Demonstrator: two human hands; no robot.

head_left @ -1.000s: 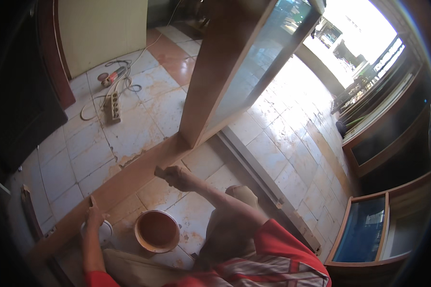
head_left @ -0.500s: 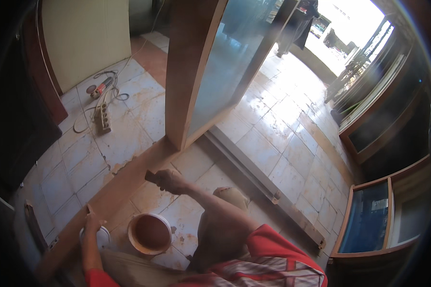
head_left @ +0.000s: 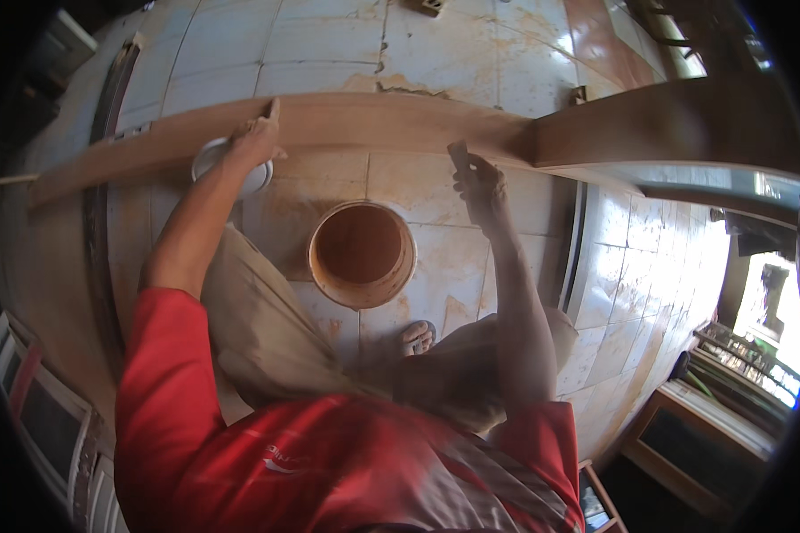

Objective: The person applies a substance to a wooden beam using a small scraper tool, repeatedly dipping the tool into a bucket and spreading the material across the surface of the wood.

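My view has swung since the frame 0.5 s ago: the long board (head_left: 373,120) ran slantwise there, and now I see it lying nearly level, its long axis from 9 o'clock to 3 o'clock. The right hand (head_left: 483,188) is closed around a flat block (head_left: 459,158), whose long axis tilts from 11 to 5 o'clock, across the board's. From that grip the board lies at 12 o'clock; the block's tip overlaps its near edge in my view, but I cannot tell whether the 2 touch. The left hand (head_left: 253,144) is nearer, with a fingertip against the board; whether it grips anything, I cannot tell. A white tub (head_left: 204,163) sits just below that hand, partly hidden by it, and an open bucket (head_left: 363,299) stands between the 2 arms, at 8 o'clock from the block.
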